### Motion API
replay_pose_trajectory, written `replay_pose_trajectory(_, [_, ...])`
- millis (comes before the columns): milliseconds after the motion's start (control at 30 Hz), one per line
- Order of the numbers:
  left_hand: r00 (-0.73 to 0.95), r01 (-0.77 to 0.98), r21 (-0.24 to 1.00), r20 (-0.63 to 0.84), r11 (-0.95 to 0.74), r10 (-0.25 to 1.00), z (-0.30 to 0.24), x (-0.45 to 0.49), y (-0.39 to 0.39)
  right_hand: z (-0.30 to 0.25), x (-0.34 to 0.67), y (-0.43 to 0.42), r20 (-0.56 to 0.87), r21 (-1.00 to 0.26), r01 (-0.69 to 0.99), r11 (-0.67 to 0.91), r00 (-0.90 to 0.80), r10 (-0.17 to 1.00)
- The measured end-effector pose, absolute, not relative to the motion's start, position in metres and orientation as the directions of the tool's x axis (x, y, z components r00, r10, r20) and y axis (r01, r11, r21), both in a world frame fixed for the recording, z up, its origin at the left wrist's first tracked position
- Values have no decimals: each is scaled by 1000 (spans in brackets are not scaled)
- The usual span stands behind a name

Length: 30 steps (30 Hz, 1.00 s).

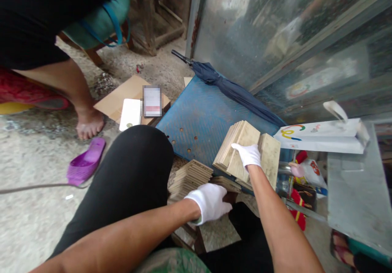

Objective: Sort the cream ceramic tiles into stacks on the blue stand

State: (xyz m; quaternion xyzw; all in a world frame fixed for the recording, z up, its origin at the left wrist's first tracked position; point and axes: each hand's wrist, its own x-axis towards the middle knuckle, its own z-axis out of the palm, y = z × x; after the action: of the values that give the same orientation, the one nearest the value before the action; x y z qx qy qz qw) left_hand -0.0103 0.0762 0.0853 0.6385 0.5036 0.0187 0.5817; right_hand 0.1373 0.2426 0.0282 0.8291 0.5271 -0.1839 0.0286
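Note:
My right hand (248, 154), in a white glove, is on a stack of thin beige rectangular boards (239, 142) that lean together on a blue surface. Its thumb lies across the face of a board and the fingers close at its edge, partly hidden. Beside it leans another board group (270, 156). Lower down, my left hand (211, 203), also gloved in white, hovers with loosely bent, parted fingers and nothing visible in it. Close by, a fanned stack of similar boards (191, 177) stands between my knees, its base partly hidden by the hand.
A folded dark umbrella (232, 89) lies along the back of the blue board-like top (196, 118). A white paper bag (321, 136) and a grey metal top (358, 195) are at right. Left are a cardboard box (122, 95), a purple slipper (87, 160) and another person's bare foot (88, 124).

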Motion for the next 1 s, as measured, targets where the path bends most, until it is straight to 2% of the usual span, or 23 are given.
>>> replay_pose_trajectory(133, [540,694,711,-619,114,571,101,-15,77,25,126,251,-352,-63,883,-464,415,839])
replay_pose_trajectory(367, [565,720,692,-620,40,545,105,-14,79,21,119,254,-353,11,872,-489,461,814])
replay_pose_trajectory(633, [591,733,679,-615,-30,521,103,-10,78,11,123,253,-316,-38,888,-459,425,848])
replay_pose_trajectory(733, [586,738,674,-618,-30,523,102,-8,77,11,130,250,-293,-148,892,-428,374,880])
replay_pose_trajectory(867, [594,732,679,-602,-48,534,100,-6,77,17,151,235,-187,-464,825,-322,265,946])
replay_pose_trajectory(933, [598,733,678,-605,-52,526,99,-5,77,19,168,218,-140,-581,751,-315,289,947])
replay_pose_trajectory(1000, [597,738,673,-612,-54,519,98,-4,76,19,189,193,-161,-642,676,-362,343,925])
